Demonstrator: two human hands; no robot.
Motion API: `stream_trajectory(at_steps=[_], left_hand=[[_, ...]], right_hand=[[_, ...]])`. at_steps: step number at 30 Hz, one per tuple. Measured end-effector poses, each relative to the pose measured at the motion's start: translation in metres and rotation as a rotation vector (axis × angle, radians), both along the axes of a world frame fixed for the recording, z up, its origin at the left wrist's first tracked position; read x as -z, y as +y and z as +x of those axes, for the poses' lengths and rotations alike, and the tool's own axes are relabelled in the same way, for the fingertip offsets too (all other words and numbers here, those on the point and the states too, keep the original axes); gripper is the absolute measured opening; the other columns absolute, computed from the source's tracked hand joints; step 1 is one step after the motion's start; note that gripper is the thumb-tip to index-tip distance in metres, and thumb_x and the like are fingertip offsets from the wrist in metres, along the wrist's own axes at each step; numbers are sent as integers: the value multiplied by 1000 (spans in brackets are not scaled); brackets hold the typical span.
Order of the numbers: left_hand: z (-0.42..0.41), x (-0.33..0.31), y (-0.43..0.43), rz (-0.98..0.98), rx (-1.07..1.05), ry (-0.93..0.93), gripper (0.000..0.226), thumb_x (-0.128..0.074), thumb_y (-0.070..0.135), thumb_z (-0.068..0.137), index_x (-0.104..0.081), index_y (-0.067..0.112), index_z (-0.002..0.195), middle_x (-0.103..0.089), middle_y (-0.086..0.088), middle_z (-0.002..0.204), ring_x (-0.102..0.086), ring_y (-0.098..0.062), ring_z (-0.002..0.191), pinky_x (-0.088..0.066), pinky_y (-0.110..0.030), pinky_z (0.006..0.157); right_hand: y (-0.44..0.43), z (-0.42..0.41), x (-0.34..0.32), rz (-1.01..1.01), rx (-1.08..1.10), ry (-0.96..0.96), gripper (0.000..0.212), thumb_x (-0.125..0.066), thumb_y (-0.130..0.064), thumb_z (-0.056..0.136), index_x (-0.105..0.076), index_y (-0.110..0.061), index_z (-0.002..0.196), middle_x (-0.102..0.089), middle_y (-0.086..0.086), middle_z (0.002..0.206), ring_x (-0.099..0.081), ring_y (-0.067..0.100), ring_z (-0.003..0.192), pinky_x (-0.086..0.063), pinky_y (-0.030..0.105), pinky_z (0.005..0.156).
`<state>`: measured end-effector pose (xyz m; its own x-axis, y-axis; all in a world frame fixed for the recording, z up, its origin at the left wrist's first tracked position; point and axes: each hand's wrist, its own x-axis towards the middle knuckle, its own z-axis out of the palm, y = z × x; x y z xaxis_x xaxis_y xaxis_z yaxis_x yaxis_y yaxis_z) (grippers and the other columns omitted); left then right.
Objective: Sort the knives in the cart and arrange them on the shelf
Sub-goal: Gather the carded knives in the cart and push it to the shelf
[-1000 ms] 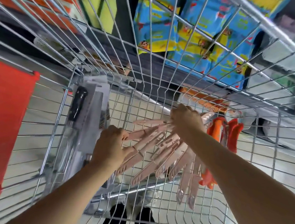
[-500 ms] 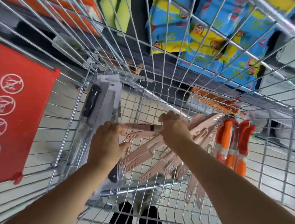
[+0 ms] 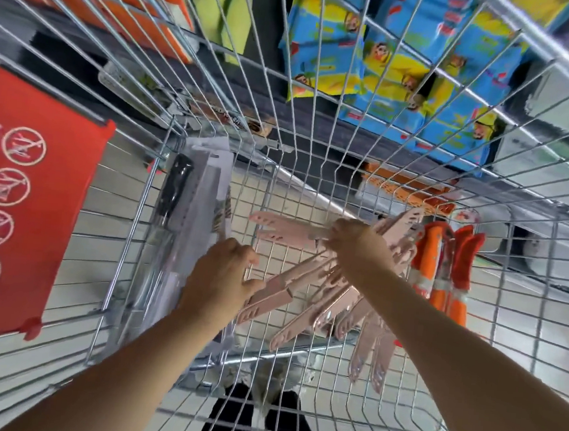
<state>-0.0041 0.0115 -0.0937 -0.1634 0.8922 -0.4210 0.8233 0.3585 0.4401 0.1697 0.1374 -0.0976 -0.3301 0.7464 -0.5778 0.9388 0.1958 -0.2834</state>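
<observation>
Compared with half a second ago, the left hand (image 3: 220, 280) no longer touches the tip of the knife held across to it. It sits lower now, with its thumb against the fan of pink knives (image 3: 337, 306) lying in the cart (image 3: 130, 236). The right hand (image 3: 353, 238) is farther from the left hand and clenched around a bunch of pink knives. Two sheathed blades (image 3: 275, 222) stick out of that fist toward the left hand, and more poke out beyond its knuckles.

The left hand's palm is turned away, its fingers curled. I cannot tell whether it grips anything. The pink knives overlap under both forearms, so the count is rough: perhaps ten.

Just past the right hand stand three orange knives (image 3: 431, 255), upright against the wire. Beyond the left hand's knuckles leans one carded black-handled knife (image 3: 175, 192), its lower end hidden by the forearm. A red sign (image 3: 30, 193) hangs further out, cut off at the edge.
</observation>
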Motion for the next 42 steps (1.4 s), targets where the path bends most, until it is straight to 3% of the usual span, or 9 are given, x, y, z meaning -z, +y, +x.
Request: stream_trajectory(at_steps=[3,5,8,14,22,30,34,37,42], left_hand=[[20,0,9,-10,92,-11,39,-68,38,81,-60,17,113,-60,1,110,-55,-14,102,-46,-28,90],[35,3,17,-5,121,-10,41,-65,38,83,-59,16,116,-60,-2,110,-54,-15,101,-47,-27,89],[58,11,31,-1,175,-4,41,-67,32,83,-56,15,118,-60,-3,110,-54,-15,99,-45,-24,89],[88,20,49,-90,214,1,53,-69,29,82,-46,11,126,-52,-7,115,-50,-18,106,-44,-26,93],[87,19,55,-162,209,-18,23,-62,16,88,-55,7,107,-61,-6,100,-56,-12,82,-45,-18,72],[79,0,62,-229,151,-61,32,-52,19,94,-51,8,124,-63,-9,113,-61,-19,97,-41,-20,73],[59,-33,67,-138,3,-154,25,-55,20,93,-57,5,112,-64,-10,106,-50,-8,73,-30,-11,55],[46,-78,76,-46,-49,-209,27,-56,20,92,-57,4,114,-65,-10,105,-52,-9,75,-31,-10,54],[33,-168,95,106,-176,-308,4,-61,19,89,-58,19,91,-58,7,74,-56,-12,66,-38,-21,51]], right_hand=[[6,22,-12,9,280,103,7,-54,-23,93,-55,-21,87,-62,-1,85,-57,7,63,-45,20,50],[10,38,-19,47,380,146,7,-56,-21,92,-62,-19,90,-67,0,88,-62,13,70,-47,22,55],[13,62,-27,113,386,107,10,-56,-16,92,-64,-12,95,-66,1,87,-58,11,64,-42,16,52],[10,92,-24,181,431,95,16,-60,-21,88,-65,-8,96,-68,13,86,-63,32,78,-52,39,66],[4,96,-18,126,505,104,11,-58,-22,91,-63,-14,97,-68,11,88,-64,32,83,-49,34,67],[-3,99,-24,111,544,117,10,-59,-20,90,-64,-13,95,-66,7,84,-62,26,76,-47,31,63],[-9,96,-47,88,534,125,11,-58,-21,91,-63,-14,95,-66,5,84,-61,24,73,-46,30,61],[-10,90,-81,77,529,160,9,-58,-20,91,-63,-14,94,-66,8,87,-61,28,77,-43,30,62],[-14,84,-161,182,520,247,9,-60,-16,88,-65,-8,86,-59,8,74,-55,24,71,-33,27,58]])
